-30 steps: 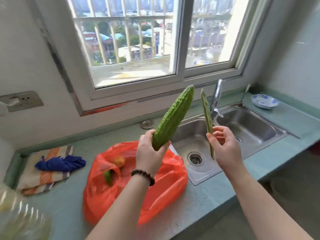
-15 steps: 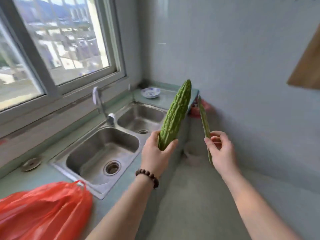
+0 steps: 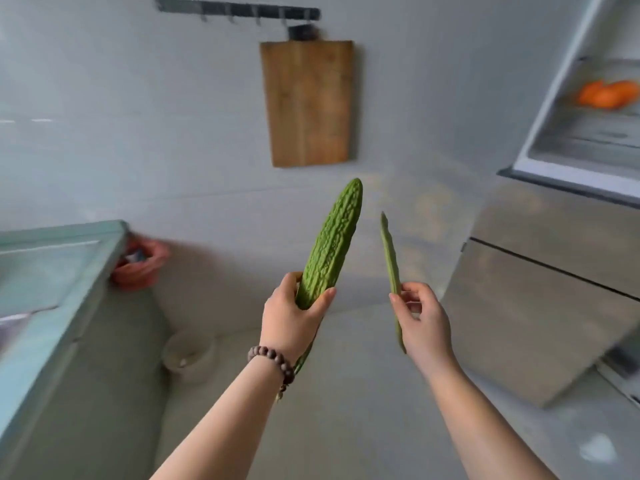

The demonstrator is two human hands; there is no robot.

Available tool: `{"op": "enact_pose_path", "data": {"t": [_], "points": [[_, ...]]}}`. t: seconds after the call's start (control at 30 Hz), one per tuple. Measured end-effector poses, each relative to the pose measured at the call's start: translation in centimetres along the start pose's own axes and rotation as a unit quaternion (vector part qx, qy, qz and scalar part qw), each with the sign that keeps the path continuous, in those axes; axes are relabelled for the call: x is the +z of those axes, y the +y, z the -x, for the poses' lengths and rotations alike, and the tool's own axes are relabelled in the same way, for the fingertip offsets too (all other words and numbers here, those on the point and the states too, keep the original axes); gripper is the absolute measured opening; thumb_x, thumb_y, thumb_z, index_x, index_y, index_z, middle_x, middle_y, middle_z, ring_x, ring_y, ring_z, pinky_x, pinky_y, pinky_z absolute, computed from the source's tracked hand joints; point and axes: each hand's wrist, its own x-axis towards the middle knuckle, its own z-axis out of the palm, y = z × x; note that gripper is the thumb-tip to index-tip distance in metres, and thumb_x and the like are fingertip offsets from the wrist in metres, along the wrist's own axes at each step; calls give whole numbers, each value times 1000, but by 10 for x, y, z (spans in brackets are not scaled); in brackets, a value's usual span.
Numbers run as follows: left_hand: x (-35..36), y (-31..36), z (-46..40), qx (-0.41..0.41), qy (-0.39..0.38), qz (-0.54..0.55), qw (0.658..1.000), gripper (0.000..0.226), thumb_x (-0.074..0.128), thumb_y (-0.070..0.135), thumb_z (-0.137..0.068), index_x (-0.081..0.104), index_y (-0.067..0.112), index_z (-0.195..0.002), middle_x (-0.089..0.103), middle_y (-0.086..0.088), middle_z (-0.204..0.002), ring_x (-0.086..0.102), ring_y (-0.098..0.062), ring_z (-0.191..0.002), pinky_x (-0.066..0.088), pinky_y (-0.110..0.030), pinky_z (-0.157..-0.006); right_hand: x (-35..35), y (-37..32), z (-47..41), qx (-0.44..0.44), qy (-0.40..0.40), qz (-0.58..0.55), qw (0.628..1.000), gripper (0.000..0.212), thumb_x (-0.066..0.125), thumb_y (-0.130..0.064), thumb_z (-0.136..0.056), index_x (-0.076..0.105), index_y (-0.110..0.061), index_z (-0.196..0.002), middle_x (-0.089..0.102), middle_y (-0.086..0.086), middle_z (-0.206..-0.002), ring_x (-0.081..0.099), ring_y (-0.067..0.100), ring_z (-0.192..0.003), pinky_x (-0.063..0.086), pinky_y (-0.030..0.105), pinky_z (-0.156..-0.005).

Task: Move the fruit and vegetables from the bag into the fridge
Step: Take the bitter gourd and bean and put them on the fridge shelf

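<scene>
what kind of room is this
Most likely a small home kitchen: a wooden cutting board hangs from a hook rail on the wall, an open fridge stands at the right, and a green counter runs along the left.

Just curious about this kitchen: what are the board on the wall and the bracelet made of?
The board looks like wood: warm brown, matte, faint vertical grain. The bracelet on the left wrist seems to be dark brown round beads, maybe wood; too blurred to be sure.

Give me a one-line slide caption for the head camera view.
Left hand holds a bitter gourd, right hand a bean pod, near the open fridge.
</scene>
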Motion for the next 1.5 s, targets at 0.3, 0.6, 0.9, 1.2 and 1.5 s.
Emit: {"op": "enact_pose_path", "data": {"t": [0.3, 0.6, 0.9, 1.2, 1.5], "points": [[130, 41, -76, 42, -127, 40, 990, 37, 66, 50, -78, 54, 23, -99, 63, 9, -80, 60, -4, -72, 49, -26, -63, -77, 64, -74, 60, 130, 44, 989, 9, 63, -17, -85, 58, -18, -92, 61, -7, -82, 58, 11, -76, 40, 5, -63], [244, 69, -191, 110, -215, 78, 967, 31, 68, 48, -78, 52, 26, -94, 63, 6, -73, 59, -5, -63, 43, -20, -50, -96, 98, -189, 80, 240, 96, 963, 10, 63, -20, -85, 56, -23, -91, 61, -7, -83, 57, 10, -76, 41, 11, -61], [337, 117, -288, 179, -294, 119, 931, 29, 67, 49, -77, 52, 31, -94, 62, 5, -78, 59, -8, -67, 38, -19, -52, -131, 108, -273, 101, 330, 133, 929, 5, 61, -22, -87, 58, -22, -91, 62, -8, -83, 59, 8, -79, 43, 19, -62], [440, 183, -328, 181, -354, 197, 896, 23, 70, 44, -78, 56, 29, -87, 63, 4, -72, 58, -5, -61, 41, -16, -51, -201, 130, -341, 112, 371, 165, 907, 7, 61, -20, -87, 57, -26, -90, 61, -8, -83, 57, 2, -77, 39, 13, -57], [560, 295, -357, 248, -338, 205, 885, 26, 68, 46, -78, 57, 26, -90, 62, 9, -69, 56, 1, -64, 40, -10, -53, -321, 189, -453, 81, 370, 168, 910, 8, 60, -21, -88, 56, -27, -91, 62, -6, -86, 57, 6, -79, 40, 11, -59]]}}
